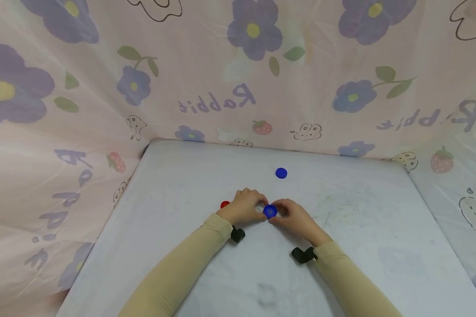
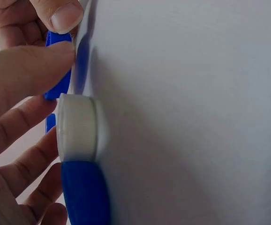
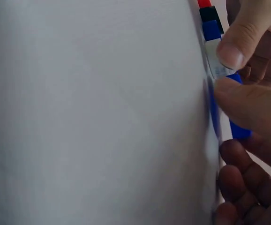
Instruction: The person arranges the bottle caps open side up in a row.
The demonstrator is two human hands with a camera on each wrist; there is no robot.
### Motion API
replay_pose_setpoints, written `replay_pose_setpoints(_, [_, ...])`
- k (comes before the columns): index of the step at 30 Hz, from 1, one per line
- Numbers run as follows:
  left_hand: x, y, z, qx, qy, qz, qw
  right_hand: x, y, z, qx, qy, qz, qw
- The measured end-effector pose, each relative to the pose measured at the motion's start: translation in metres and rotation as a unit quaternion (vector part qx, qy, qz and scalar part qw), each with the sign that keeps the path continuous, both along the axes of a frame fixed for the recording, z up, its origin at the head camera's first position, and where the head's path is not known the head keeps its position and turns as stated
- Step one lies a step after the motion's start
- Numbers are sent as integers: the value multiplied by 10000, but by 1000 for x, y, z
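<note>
Both hands meet at a small round blue cap (image 1: pixel 270 211), which looks like a bottle cap and is held just above the white surface. My left hand (image 1: pixel 243 208) pinches its left side with thumb and forefinger. On the opposite side, the thumb and forefinger of my right hand (image 1: pixel 297 220) grip it too. Under the left palm, in the left wrist view, a white cap (image 2: pixel 78 127) stands beside a second blue cap (image 2: pixel 86 194). The right wrist view shows a black cap (image 3: pixel 212 17) and a red cap (image 3: pixel 204 3) further along; the left hand mostly covers this group from above.
Another blue cap (image 1: pixel 281 173) lies alone beyond the hands. The red cap (image 1: pixel 224 204) peeks out beside the left wrist. Patterned cloth (image 1: pixel 214 79) rises along the back and sides of the white table (image 1: pixel 174 176). Dark wrist-worn cameras (image 1: pixel 303 255) hang below both wrists.
</note>
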State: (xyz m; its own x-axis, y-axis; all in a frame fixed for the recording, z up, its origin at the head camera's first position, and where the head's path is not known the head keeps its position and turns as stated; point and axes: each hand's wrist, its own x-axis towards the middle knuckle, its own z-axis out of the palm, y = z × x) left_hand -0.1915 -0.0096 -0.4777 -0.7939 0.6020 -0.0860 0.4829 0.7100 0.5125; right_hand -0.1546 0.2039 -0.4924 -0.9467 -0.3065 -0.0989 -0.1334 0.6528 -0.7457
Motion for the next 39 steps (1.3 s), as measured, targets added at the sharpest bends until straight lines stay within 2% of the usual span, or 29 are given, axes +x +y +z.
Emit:
replay_pose_setpoints(6, [4, -1, 3, -268, 128, -107, 9995, -2, -1, -4, 103, 247, 258, 9993])
replay_pose_setpoints(13, [6, -1, 3, -455, 228, -96, 9987, -4, -1, -9, 112, 299, 370, 9988])
replay_pose_setpoints(28, [2, -2, -4, -426, 289, -37, 9987, -7, -3, -14, 20, 471, 504, 9976])
replay_pose_setpoints(39, [1, -4, -5, -319, 144, -119, 9993, -6, -2, -11, 151, 453, 508, 9976])
